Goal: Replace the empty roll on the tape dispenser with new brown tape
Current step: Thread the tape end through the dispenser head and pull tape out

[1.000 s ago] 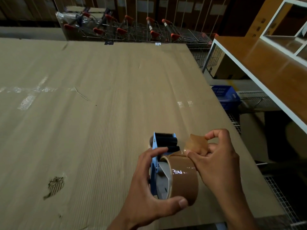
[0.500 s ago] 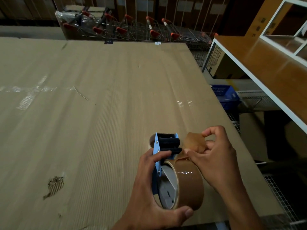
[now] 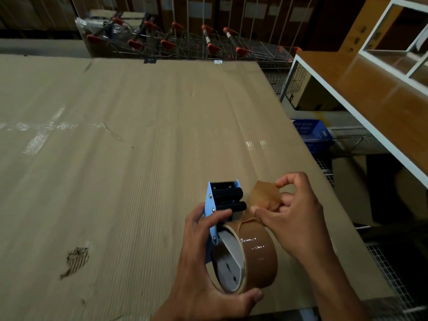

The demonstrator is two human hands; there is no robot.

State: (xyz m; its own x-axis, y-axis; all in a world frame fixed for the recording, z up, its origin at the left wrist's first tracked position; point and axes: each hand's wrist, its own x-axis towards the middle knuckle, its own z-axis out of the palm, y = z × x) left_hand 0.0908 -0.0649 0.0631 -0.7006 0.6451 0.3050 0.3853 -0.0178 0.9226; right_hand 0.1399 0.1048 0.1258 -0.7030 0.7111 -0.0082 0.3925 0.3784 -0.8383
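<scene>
A blue tape dispenser with black rollers and a toothed blade is held above the cardboard surface. A roll of brown tape sits on its hub. My left hand wraps around the dispenser and the roll from the left and below, thumb under the roll. My right hand pinches the loose, crumpled end of the tape, which is pulled off the roll to the right of the rollers. The empty roll is partly hidden behind the dispenser's head.
The cardboard surface's right edge runs close to my right forearm. Beyond it stand a blue basket, wire racks and a wooden shelf with a white frame. A row of shopping carts lines the far end. A torn patch marks the cardboard.
The roll has been turned slightly, its hub facing me more. My right hand has drawn the tape end a little up and right, beside the rollers.
</scene>
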